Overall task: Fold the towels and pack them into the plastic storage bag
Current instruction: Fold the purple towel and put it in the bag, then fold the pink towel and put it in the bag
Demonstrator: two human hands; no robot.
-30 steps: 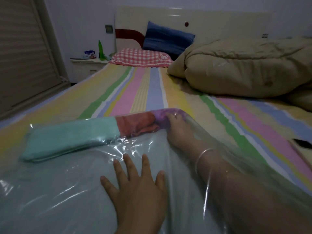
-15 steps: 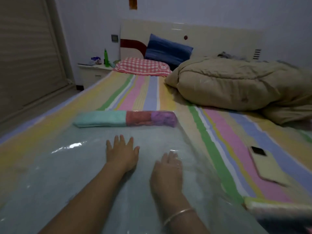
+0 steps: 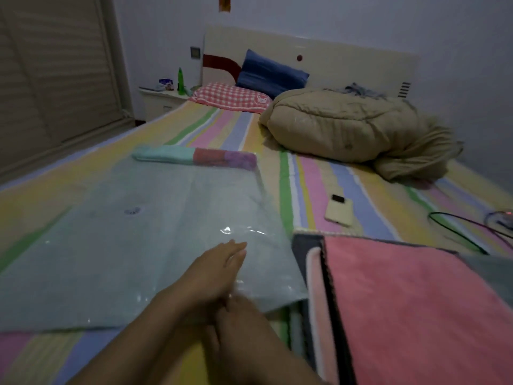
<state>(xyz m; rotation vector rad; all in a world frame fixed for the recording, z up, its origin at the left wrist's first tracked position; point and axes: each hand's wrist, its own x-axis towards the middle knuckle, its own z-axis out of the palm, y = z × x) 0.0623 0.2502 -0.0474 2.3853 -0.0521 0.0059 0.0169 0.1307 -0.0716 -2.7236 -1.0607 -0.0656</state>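
Note:
A clear plastic storage bag (image 3: 144, 240) lies flat on the striped bed. At its far end, folded towels sit inside it in a row: teal (image 3: 163, 154), red (image 3: 208, 157) and purple (image 3: 241, 160). My left hand (image 3: 219, 263) rests on the bag's near right part with its fingers straight. Just behind it, at the bag's near edge, is my right hand (image 3: 236, 312), which is blurred and partly under my left wrist, so its fingers are unclear. To the right lies a stack of towels with a pink one (image 3: 410, 307) on top and a dark grey one (image 3: 304, 247) beneath.
A phone (image 3: 340, 212) lies on the sheet right of the bag. Black cables (image 3: 458, 226) run at the far right. A bunched beige duvet (image 3: 347, 129) and two pillows (image 3: 230, 97) fill the head of the bed. A nightstand (image 3: 159, 97) with a green bottle stands at the left.
Both hands have drawn back toward me along the bag, and my right hand has come out to its near edge. The view has pulled back, and the towel stack at right now shows.

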